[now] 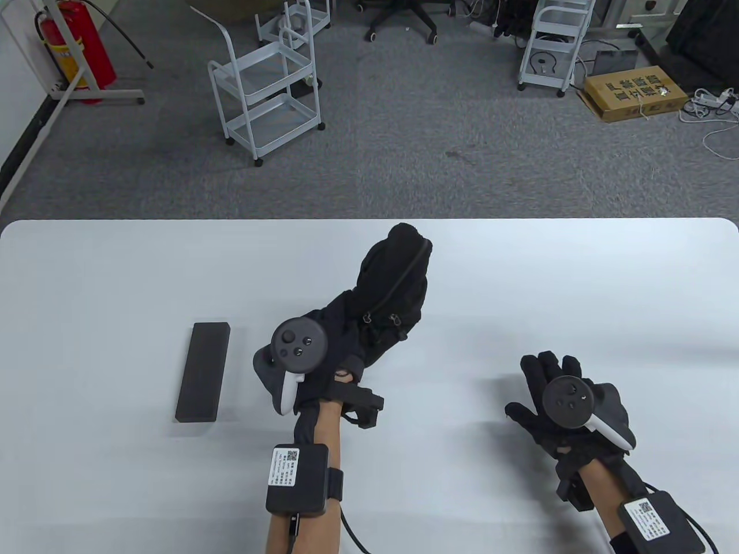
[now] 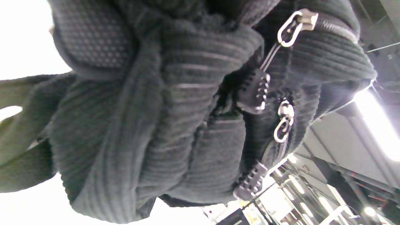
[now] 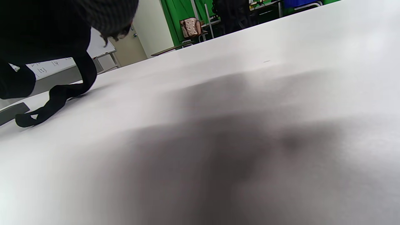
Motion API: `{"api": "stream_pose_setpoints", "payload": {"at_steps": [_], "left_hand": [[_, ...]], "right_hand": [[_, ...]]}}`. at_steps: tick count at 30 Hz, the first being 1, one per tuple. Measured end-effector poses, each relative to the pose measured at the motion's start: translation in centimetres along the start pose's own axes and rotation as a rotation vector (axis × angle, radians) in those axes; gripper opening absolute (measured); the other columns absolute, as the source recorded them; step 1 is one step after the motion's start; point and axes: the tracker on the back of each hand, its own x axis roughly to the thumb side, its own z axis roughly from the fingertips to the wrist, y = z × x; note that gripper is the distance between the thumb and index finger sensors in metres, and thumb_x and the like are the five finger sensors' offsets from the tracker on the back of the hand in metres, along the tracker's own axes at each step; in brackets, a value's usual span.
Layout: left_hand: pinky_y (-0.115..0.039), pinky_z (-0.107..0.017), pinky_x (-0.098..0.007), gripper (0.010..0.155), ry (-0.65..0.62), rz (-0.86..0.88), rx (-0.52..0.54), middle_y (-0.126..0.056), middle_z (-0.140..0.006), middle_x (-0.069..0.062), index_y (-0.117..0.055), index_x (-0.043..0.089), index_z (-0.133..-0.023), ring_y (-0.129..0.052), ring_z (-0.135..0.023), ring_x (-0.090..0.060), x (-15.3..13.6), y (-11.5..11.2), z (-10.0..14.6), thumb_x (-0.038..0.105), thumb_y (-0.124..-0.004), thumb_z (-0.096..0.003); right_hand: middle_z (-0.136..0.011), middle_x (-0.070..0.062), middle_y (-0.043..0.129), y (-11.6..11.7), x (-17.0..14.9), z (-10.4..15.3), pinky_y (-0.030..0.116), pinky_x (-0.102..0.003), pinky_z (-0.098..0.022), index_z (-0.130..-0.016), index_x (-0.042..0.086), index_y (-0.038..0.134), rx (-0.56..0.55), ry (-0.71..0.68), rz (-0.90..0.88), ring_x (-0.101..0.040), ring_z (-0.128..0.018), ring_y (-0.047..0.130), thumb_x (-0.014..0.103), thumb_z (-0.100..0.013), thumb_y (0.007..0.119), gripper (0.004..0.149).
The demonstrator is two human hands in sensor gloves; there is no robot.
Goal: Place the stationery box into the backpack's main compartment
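A small black corduroy backpack (image 1: 395, 288) stands near the middle of the white table (image 1: 115, 271). My left hand (image 1: 335, 340) grips its near side and holds it up. In the left wrist view the backpack (image 2: 175, 125) fills the frame, and its zippers show closed with silver pulls (image 2: 282, 123). The stationery box (image 1: 203, 371), a long dark grey case, lies flat on the table to the left of my left hand. My right hand (image 1: 545, 384) rests flat on the table at the right with fingers spread, holding nothing. The right wrist view shows the backpack (image 3: 47, 31) and a strap (image 3: 59, 93) at its left.
The table's far edge (image 1: 369, 220) runs across the middle of the table view. Beyond it are grey carpet, white carts (image 1: 265, 86), a cardboard box (image 1: 635, 92) and a red fire extinguisher (image 1: 78, 46).
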Motion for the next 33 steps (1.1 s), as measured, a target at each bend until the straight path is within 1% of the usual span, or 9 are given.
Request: {"api": "stream_pose_setpoints", "payload": {"at_steps": [5,9,12,14,17,20,25,30,33], "left_hand": [[-0.091,-0.039,-0.053,0.051,-0.037,0.029,-0.044,-0.080,-0.095,-0.015,-0.068,0.013,-0.105,-0.085,-0.071,-0.036,-1.1,-2.4,2.0,0.025,-0.064,-0.0551],[-0.091,-0.038,-0.053,0.052,-0.043,0.081,-0.073,-0.081,-0.095,-0.016,-0.069,0.011,-0.105,-0.086,-0.071,-0.037,-2.2,-4.5,2.4,0.025,-0.065,-0.0549],[-0.092,-0.039,-0.052,0.052,-0.069,0.062,-0.111,-0.080,-0.095,-0.016,-0.068,0.012,-0.105,-0.086,-0.071,-0.037,-2.1,-5.6,2.8,0.025,-0.065,-0.0547],[-0.093,-0.038,-0.052,0.052,-0.071,0.062,-0.142,-0.081,-0.095,-0.015,-0.069,0.013,-0.105,-0.087,-0.071,-0.037,-2.2,-6.1,3.0,0.025,-0.065,-0.0546],[-0.093,-0.038,-0.051,0.052,-0.085,0.038,-0.159,-0.082,-0.095,-0.015,-0.069,0.013,-0.105,-0.088,-0.071,-0.036,-2.2,-6.4,3.3,0.026,-0.065,-0.0549],[-0.094,-0.039,-0.051,0.053,-0.086,0.069,-0.174,-0.080,-0.096,-0.016,-0.067,0.012,-0.106,-0.088,-0.071,-0.036,-2.1,-6.8,3.4,0.026,-0.065,-0.0550],[-0.095,-0.040,-0.051,0.055,-0.122,0.106,-0.241,-0.079,-0.097,-0.019,-0.065,0.008,-0.107,-0.088,-0.073,-0.038,-1.2,-8.1,4.0,0.027,-0.066,-0.0551],[-0.096,-0.040,-0.051,0.053,-0.170,0.081,-0.303,-0.078,-0.097,-0.019,-0.067,0.008,-0.105,-0.089,-0.073,-0.038,-0.3,-9.4,4.5,0.027,-0.066,-0.0551],[-0.096,-0.040,-0.052,0.052,-0.189,0.071,-0.312,-0.079,-0.096,-0.019,-0.069,0.009,-0.104,-0.089,-0.073,-0.038,0.2,-9.8,4.7,0.026,-0.066,-0.0548]], "right_hand": [[-0.119,-0.018,0.002,0.2,1.2,0.4,0.020,-0.078,-0.072,-0.114,0.017,0.006,-0.014,-0.045,0.019,-0.062,-0.105,0.001,0.056,-0.056,0.061,0.089],[-0.120,-0.020,0.008,0.4,2.2,0.7,0.024,-0.078,-0.073,-0.114,0.017,0.007,-0.015,-0.089,0.036,-0.063,-0.108,0.013,0.055,-0.056,0.061,0.089],[-0.120,-0.019,0.012,0.4,3.5,1.0,0.025,-0.077,-0.074,-0.114,0.017,0.007,-0.019,-0.139,0.039,-0.062,-0.109,0.019,0.055,-0.056,0.061,0.088],[-0.120,-0.018,0.017,0.3,4.5,1.4,0.029,-0.076,-0.075,-0.115,0.019,0.009,-0.052,-0.172,0.046,-0.059,-0.108,0.028,0.054,-0.056,0.062,0.086],[-0.119,-0.017,0.026,-0.1,6.0,2.2,0.039,-0.071,-0.076,-0.116,0.021,0.013,-0.127,-0.213,0.059,-0.053,-0.100,0.045,0.053,-0.056,0.063,0.084],[-0.117,-0.016,0.034,-0.5,7.7,3.0,0.044,-0.068,-0.074,-0.116,0.023,0.021,-0.195,-0.278,0.043,-0.049,-0.095,0.053,0.050,-0.056,0.065,0.079],[-0.117,-0.014,0.034,-0.5,9.8,3.8,0.045,-0.068,-0.075,-0.115,0.029,0.031,-0.242,-0.381,0.068,-0.048,-0.096,0.053,0.042,-0.056,0.072,0.073],[-0.117,-0.014,0.035,-0.6,10.6,3.8,0.044,-0.068,-0.075,-0.116,0.025,0.035,-0.299,-0.360,0.071,-0.049,-0.097,0.051,0.044,-0.055,0.073,0.074],[-0.116,-0.015,0.036,-1.0,11.0,3.4,0.045,-0.068,-0.075,-0.115,0.021,0.039,-0.330,-0.328,0.093,-0.049,-0.097,0.051,0.047,-0.054,0.072,0.074]]}}
